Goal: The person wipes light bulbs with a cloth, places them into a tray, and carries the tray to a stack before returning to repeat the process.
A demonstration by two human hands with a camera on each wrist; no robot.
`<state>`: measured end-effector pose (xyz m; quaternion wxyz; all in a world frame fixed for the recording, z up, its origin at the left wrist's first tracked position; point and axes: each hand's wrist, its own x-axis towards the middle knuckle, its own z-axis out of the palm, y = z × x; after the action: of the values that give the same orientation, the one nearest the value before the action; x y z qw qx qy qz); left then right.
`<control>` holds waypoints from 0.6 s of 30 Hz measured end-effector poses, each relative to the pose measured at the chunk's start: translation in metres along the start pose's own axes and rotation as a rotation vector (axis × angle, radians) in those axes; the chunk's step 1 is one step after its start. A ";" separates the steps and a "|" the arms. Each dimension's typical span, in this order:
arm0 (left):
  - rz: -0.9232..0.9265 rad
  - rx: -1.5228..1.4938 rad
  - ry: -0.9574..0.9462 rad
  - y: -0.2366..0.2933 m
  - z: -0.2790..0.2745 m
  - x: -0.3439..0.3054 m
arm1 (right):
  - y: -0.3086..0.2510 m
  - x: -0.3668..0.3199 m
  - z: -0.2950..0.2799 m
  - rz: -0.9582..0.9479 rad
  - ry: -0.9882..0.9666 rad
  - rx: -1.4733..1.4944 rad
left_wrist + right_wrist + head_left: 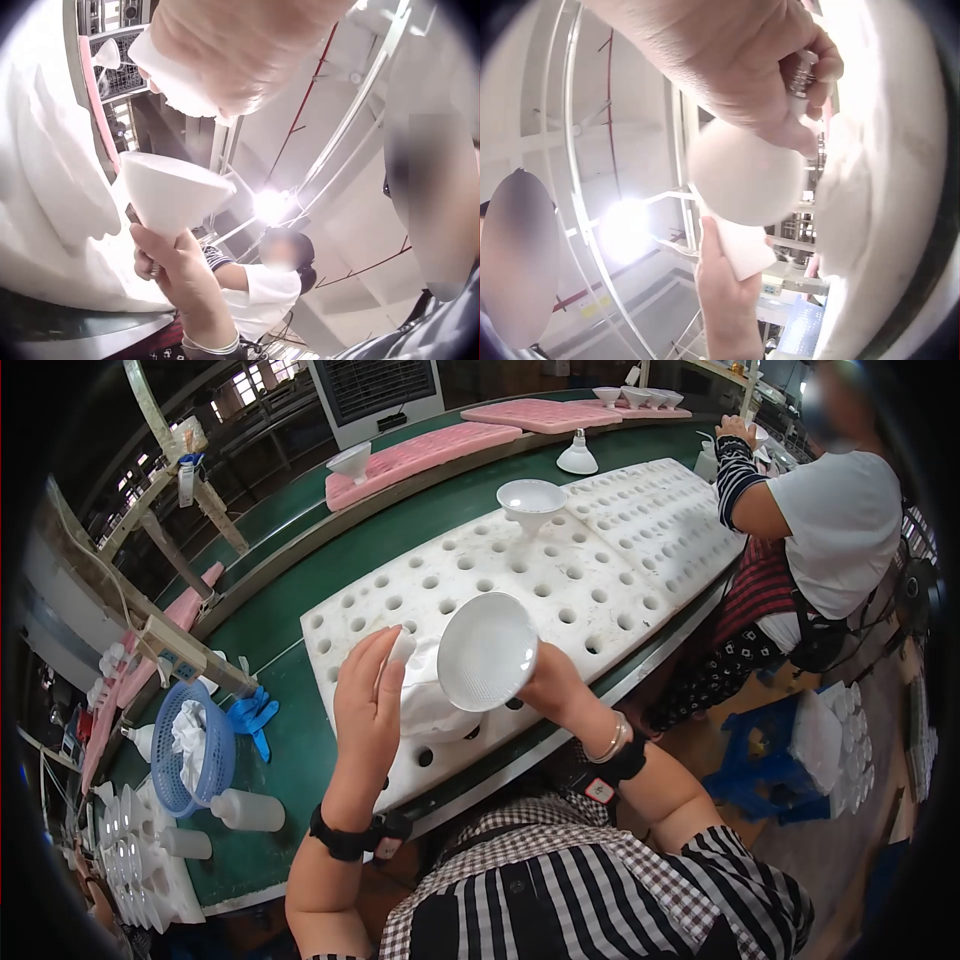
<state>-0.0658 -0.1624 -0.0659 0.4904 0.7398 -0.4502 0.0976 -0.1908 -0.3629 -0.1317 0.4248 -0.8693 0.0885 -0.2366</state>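
No text can be read: the marks on the left wrist tag (387,848), toward seven o'clock, and right wrist tag (599,790), toward five, are too small.

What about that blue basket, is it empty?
No, the blue basket has crumpled white material inside it.

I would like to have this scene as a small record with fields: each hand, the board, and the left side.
Left hand: holds white block
Right hand: grips reflector bulb by its screw base
On perforated board: white cloth; another bulb, face up
Left side: blue basket, blue glove, two white bottles
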 end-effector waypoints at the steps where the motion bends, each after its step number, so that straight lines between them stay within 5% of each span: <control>1: -0.004 0.002 0.003 0.002 -0.002 -0.001 | -0.026 -0.006 -0.015 0.096 0.019 -0.012; 4: 0.037 -0.062 -0.023 0.007 0.001 -0.010 | -0.053 -0.008 -0.033 0.099 -0.086 -0.219; 8: 0.101 -0.039 -0.152 0.011 0.010 -0.014 | -0.072 -0.019 -0.041 -0.053 0.013 -0.400; 13: 0.132 0.348 -0.183 0.019 0.016 -0.020 | -0.089 -0.032 -0.046 -0.166 0.069 -0.423; 18: 0.153 0.363 -0.310 0.024 0.018 -0.027 | -0.083 -0.022 -0.025 -0.250 0.042 -0.391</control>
<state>-0.1051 -0.1646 -0.0753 0.2656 0.7857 -0.5498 0.0993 -0.2261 -0.3212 -0.0610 0.2139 -0.9342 0.0331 -0.2836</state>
